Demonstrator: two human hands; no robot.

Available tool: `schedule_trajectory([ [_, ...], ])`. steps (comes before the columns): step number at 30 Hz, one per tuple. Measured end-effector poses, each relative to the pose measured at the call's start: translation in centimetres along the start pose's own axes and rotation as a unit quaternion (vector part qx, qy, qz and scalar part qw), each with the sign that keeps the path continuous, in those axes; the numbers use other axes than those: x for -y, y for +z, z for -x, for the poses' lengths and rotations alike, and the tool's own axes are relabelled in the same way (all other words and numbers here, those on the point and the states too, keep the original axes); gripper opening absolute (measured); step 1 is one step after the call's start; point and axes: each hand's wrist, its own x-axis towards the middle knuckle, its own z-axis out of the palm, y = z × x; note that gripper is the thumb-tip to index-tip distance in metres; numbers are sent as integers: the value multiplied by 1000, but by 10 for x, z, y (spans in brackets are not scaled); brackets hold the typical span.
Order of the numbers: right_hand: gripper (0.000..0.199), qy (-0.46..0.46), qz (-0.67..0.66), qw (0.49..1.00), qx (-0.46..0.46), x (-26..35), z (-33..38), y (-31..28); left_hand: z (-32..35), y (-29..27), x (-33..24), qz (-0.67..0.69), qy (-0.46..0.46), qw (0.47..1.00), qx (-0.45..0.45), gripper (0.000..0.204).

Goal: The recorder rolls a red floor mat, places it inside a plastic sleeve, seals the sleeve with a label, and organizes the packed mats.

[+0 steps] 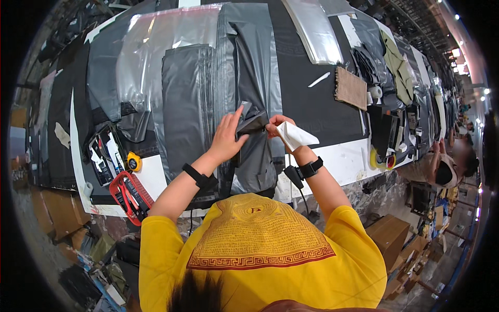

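A dark grey plastic bag [253, 49] lies lengthwise in front of me, its near part wrinkled and partly folded over. My left hand [227, 136] rests on its left side, thumb and fingers apart. On the other side, my right hand [277, 125] is closed, with thumb and forefinger pinched at the bag's right edge. A folded white sheet [299, 136], paper or cloth, sticks out of that same hand. Whether the fingertips grip the plastic itself is too small to tell. Left of the bag lies a stack of flat dark plastic bags [187, 86].
Clear plastic bags [314, 34] lie at the far right, near a brown woven piece [351, 88]. A white pen-like tool [318, 79] is beside them. At the left are a yellow tape measure [134, 161] and a red basket [130, 195]. Another person [444, 166] is at the right.
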Motion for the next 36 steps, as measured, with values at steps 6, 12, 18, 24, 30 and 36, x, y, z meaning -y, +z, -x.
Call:
schedule_trajectory([
  [6,16,-18,-18,1000,9,-4,1,-6,-9,3,6,-106,129,986,29,46],
  [12,14,-57,102,993,-25,-14,-1,-12,-36,-14,14,-170,353,900,193,46],
  [18,16,-12,100,994,-38,-2,5,-15,-74,-5,18,-323,478,782,239,36],
  [24,18,-19,150,987,-56,6,6,-9,-59,41,2,-457,375,775,221,36],
  [30,15,1,44,998,-40,8,1,-16,-68,31,-21,-321,140,909,226,34],
  [36,17,-59,236,967,-72,8,4,-7,-55,7,4,-312,370,859,166,30],
])
